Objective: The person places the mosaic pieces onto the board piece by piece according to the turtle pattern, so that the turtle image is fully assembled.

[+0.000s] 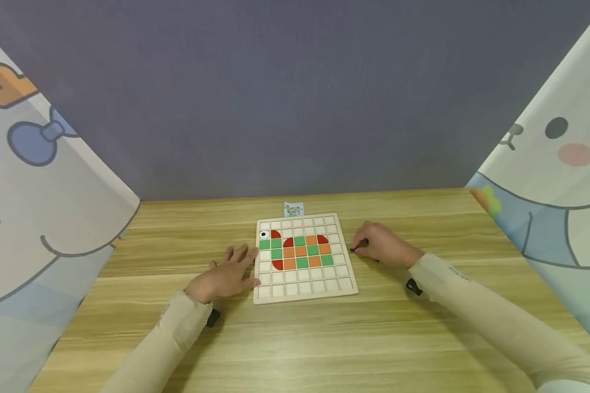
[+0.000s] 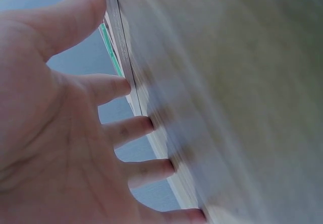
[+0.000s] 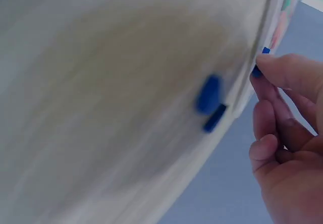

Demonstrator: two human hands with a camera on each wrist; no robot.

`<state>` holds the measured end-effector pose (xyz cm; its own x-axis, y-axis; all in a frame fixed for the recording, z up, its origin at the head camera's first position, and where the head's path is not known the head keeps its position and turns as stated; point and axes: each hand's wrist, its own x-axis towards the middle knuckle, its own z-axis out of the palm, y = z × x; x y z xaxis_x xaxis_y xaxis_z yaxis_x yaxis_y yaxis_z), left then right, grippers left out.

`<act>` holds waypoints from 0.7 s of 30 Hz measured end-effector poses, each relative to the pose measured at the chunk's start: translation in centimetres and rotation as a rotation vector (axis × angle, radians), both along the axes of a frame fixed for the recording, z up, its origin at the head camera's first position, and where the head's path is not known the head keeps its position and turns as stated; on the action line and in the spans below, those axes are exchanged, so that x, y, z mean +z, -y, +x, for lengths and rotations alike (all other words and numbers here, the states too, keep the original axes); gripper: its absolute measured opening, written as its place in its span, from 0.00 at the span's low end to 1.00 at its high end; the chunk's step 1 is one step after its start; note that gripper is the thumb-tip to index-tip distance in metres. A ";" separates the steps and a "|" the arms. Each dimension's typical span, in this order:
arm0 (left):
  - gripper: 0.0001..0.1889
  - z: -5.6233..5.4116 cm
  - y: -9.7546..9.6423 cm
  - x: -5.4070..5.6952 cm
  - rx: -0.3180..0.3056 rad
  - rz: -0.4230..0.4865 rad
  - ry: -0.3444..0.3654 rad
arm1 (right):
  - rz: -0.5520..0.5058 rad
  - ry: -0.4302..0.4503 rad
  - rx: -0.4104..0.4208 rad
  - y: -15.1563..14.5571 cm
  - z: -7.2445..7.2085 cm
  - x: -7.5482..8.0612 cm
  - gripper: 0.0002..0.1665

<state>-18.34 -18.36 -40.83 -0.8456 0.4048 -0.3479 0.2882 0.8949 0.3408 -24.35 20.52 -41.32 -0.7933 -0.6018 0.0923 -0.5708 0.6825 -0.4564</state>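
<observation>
A wooden grid board (image 1: 305, 291) lies on the table, with green, orange and red tiles and a white eye tile (image 1: 264, 234) set in its cells. The red tiles have a rounded side. At the board's left edge my left hand (image 1: 228, 274) lies with fingers spread; in the left wrist view its thumb (image 2: 75, 19) reaches the board's side and the fingertips come down at the table. Just right of the board, my right hand (image 1: 384, 244) pinches a small blue tile (image 3: 257, 72) between thumb and index finger, its other fingers curled.
Two more blue pieces, one a flat piece (image 3: 209, 95) and one a thin piece (image 3: 216, 118), lie on the table below my right hand. Behind the board is a small picture card (image 1: 294, 209). A grey partition (image 1: 295, 98) rises at the table's back edge, with printed panels on both sides.
</observation>
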 end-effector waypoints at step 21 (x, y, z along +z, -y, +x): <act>0.42 -0.1 0.0 -0.1 -0.002 -0.013 0.000 | -0.073 0.014 0.219 10.8 3.7 1.3 0.04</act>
